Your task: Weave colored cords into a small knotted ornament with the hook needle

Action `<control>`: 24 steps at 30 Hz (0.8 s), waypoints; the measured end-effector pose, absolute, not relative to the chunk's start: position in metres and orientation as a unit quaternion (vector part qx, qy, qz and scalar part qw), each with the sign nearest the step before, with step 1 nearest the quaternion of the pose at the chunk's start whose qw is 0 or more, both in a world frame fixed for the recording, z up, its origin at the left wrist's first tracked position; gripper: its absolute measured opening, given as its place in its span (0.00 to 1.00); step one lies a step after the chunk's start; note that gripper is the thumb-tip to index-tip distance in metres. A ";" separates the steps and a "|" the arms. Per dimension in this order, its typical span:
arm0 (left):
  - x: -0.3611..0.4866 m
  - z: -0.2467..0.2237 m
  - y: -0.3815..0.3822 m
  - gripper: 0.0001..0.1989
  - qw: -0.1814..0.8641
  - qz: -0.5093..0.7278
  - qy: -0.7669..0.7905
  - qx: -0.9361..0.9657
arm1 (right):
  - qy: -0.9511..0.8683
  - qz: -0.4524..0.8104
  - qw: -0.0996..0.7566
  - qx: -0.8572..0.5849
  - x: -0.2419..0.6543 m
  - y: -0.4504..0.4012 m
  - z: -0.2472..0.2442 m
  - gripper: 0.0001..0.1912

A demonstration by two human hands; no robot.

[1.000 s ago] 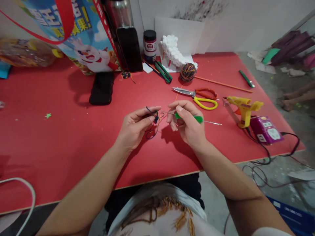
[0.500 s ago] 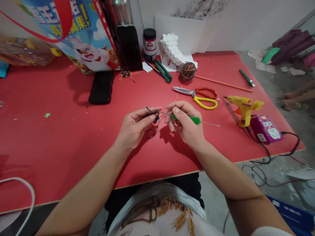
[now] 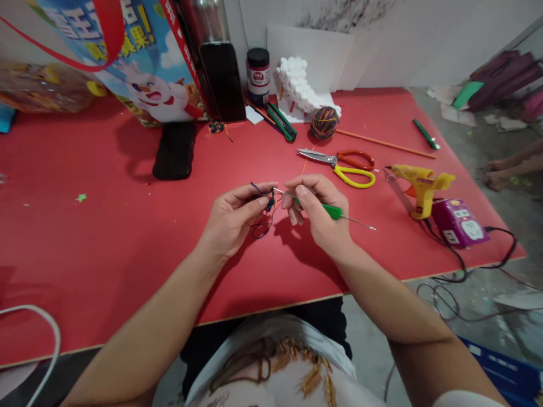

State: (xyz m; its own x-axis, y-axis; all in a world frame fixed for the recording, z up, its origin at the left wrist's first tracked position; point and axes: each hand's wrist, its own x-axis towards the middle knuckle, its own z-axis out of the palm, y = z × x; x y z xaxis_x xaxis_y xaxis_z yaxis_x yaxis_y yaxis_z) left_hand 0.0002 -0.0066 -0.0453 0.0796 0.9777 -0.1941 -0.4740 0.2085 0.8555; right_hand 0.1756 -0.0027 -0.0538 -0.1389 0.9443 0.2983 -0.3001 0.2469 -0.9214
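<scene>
Between the thumb and fingers of my left hand (image 3: 231, 220) is pinched a small dark crochet piece (image 3: 270, 203), with loops of dark and orange yarn hanging below it. My right hand (image 3: 324, 209) grips the green handle of a double-ended crochet hook (image 3: 332, 211). The hook's left tip meets the crochet piece near my left fingertips; its other end sticks out to the right past my palm. An orange strand runs up from my hands toward a multicoloured yarn ball (image 3: 324, 122). Scissors (image 3: 339, 164) with red and yellow handles lie just beyond my right hand.
A yellow glue gun (image 3: 422, 183) stands by a purple box (image 3: 460, 223) with cables at the right edge. At the back are a black phone (image 3: 175, 151), an upright phone (image 3: 223, 82), a dark-lidded jar (image 3: 258, 76), a green cutter (image 3: 281, 122) and a colourful bag (image 3: 144, 73).
The crochet hook has tilted, its left tip rising and its right end dropping slightly. My right hand has turned a little with it; my left hand stays nearly in place.
</scene>
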 end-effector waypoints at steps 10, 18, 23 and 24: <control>0.000 -0.049 -0.007 0.11 0.665 0.556 0.378 0.326 | -0.535 0.527 0.583 -0.311 0.174 -0.001 -0.053 0.09; -0.004 -0.055 -0.007 0.26 0.626 0.557 0.355 0.414 | -0.549 0.506 0.577 -0.332 0.175 -0.004 -0.056 0.09; -0.006 -0.056 -0.007 0.29 0.626 0.552 0.357 0.419 | -0.551 0.496 0.582 -0.334 0.174 -0.005 -0.057 0.10; -0.006 -0.055 -0.007 0.29 0.631 0.549 0.356 0.416 | -0.553 0.495 0.580 -0.336 0.174 -0.005 -0.057 0.10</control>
